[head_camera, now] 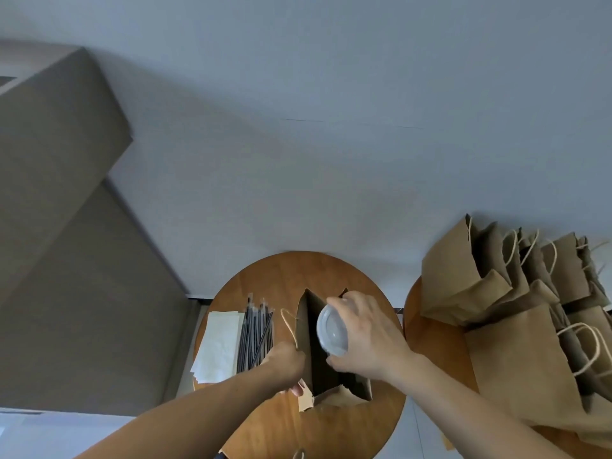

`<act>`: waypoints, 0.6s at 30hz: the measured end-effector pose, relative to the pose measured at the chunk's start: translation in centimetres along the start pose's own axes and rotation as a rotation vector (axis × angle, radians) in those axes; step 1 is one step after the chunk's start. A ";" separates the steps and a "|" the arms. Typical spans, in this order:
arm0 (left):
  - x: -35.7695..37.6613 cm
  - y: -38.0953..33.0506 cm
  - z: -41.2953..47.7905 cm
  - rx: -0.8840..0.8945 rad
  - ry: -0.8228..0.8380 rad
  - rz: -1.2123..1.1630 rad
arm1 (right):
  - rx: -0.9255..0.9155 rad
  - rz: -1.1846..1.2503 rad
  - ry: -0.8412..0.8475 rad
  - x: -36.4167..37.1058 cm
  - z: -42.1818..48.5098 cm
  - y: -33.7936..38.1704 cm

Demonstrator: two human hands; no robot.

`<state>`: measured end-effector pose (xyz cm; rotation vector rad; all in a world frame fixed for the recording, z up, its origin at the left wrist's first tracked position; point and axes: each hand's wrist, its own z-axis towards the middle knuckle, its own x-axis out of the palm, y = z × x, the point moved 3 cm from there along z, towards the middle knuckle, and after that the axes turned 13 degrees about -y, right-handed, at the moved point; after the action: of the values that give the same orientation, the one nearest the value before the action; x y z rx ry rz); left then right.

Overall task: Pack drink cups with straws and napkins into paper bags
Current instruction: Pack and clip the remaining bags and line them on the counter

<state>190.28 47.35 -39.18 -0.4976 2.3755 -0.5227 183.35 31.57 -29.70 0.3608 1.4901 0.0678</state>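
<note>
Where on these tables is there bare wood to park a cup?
Two patches on the round table: the far arc beyond the straws and open bag, and the near edge in front of it. The second table shows only a bare strip left of the piled bags. The left side is crowded with napkins and straws.

Your right hand [367, 329] hides most of the cup [332, 329]; only its lid shows. At four o'clock the stacked bags [516, 366] run off the edge.
</note>
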 end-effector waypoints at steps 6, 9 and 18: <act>0.4 0.7 -0.1 0.056 -0.013 0.045 | -0.107 -0.133 0.151 3.4 -0.3 1.9; 0.3 1.4 -0.3 0.036 -0.025 0.022 | 0.027 -0.107 0.267 5.3 0.2 1.4; 0.4 2.4 -1.1 0.031 -0.090 0.039 | 0.292 -0.091 0.388 12.3 2.4 0.3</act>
<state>188.74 49.48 -39.83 -0.4503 2.2839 -0.5077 186.88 34.67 -41.31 0.5355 1.9047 -0.1629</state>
